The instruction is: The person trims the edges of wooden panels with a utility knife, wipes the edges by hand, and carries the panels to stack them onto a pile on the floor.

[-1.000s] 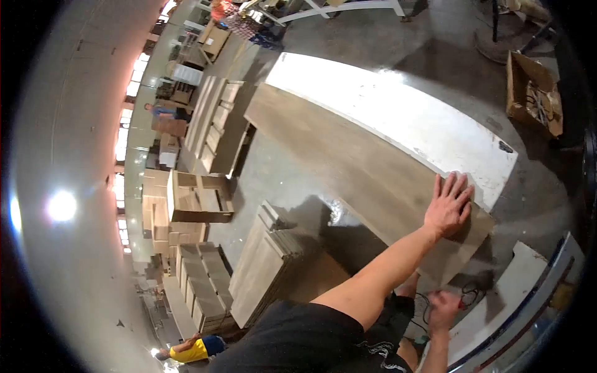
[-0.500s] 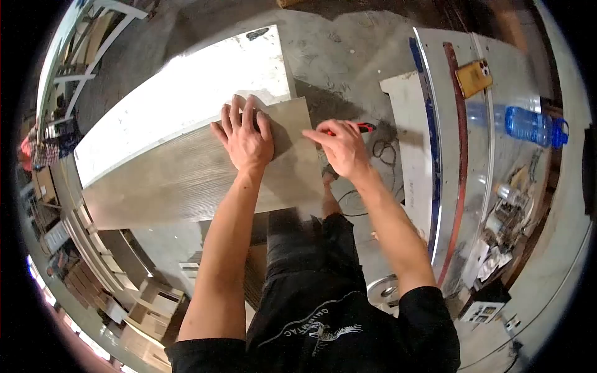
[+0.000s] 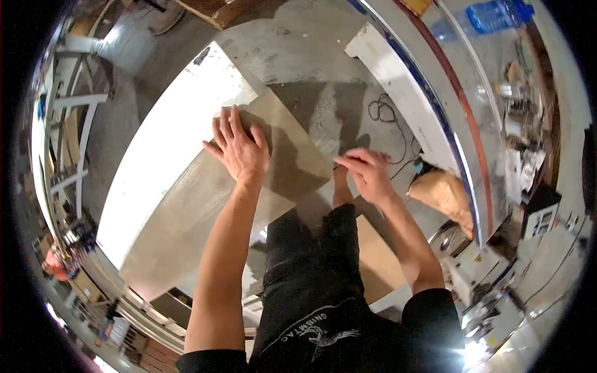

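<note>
A brown wood-grain board [image 3: 292, 149] lies over a long white board [image 3: 180, 124]. My left hand [image 3: 241, 148] rests on the brown board near the white board's edge, fingers spread. Beside the brown board's near right corner is my right hand [image 3: 368, 173], its fingers pressed together in a pinch. Something small and dark shows at its fingertips, too small to name. The red tool seen there earlier cannot be made out now.
A white bench with a blue edge [image 3: 413, 93] stands at the right, with a blue water bottle [image 3: 494, 17] on its surface. A black cord [image 3: 398, 121] lies on the floor. A brown bag [image 3: 443, 198] is at the lower right. Shelving stands at the left.
The view has turned, so the boards slant more steeply. My left hand stays on the brown board. My right hand has moved from the board's end to its near right corner.
</note>
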{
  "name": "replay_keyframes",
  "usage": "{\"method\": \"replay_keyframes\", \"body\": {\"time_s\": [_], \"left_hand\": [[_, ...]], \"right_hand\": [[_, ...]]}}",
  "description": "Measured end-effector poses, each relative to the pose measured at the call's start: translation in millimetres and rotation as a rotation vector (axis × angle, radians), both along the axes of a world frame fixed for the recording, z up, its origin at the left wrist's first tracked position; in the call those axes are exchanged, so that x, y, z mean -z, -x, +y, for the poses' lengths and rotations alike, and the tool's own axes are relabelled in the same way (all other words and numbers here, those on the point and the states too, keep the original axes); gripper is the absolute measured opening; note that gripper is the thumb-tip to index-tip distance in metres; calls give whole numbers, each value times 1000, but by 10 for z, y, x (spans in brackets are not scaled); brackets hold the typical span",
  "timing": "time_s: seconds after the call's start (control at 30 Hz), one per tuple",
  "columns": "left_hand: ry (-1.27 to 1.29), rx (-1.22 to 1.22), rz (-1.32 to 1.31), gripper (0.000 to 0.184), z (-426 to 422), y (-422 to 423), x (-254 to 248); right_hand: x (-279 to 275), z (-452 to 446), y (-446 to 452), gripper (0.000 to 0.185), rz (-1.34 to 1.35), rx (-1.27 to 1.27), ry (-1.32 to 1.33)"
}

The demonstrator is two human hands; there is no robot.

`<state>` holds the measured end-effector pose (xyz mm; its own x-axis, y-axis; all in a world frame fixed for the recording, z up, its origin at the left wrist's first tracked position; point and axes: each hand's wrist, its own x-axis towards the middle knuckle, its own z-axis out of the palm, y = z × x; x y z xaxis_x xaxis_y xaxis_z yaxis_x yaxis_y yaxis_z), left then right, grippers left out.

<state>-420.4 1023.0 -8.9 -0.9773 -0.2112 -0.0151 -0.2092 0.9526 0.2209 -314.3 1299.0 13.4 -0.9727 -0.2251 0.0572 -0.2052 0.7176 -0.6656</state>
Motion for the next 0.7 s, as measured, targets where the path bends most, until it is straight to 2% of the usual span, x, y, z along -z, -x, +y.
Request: {"method": "replay_keyframes", "body": {"time_s": [0.1,0.2,0.23,0.3,0.37,0.43,0.53,0.63,0.7], "left_hand": [[-15,144,30,58,7,-33,-32],[-2,142,24,57,7,-21,13],[0,150,38,57,-14,-25,57],[-6,141,23,56,4,-25,49],[-13,143,29,55,8,-23,50],[-20,142,31,54,-6,-21,50],[-3,171,62,53,1,-41,46],[13,173,72,52,-31,-35,90],[9,183,81,52,-28,-16,101]], "right_hand": [[165,-149,223,45,33,-114,95],[225,-222,39,45,78,-10,62],[266,-293,-155,45,-11,82,112],[287,-416,-602,47,-70,13,-168],[265,-509,-815,49,-114,41,-118],[311,-588,-896,51,-139,175,273],[198,-537,-582,37,148,491,110],[159,-490,-306,35,73,284,47],[239,-585,-376,36,122,368,48]]}}
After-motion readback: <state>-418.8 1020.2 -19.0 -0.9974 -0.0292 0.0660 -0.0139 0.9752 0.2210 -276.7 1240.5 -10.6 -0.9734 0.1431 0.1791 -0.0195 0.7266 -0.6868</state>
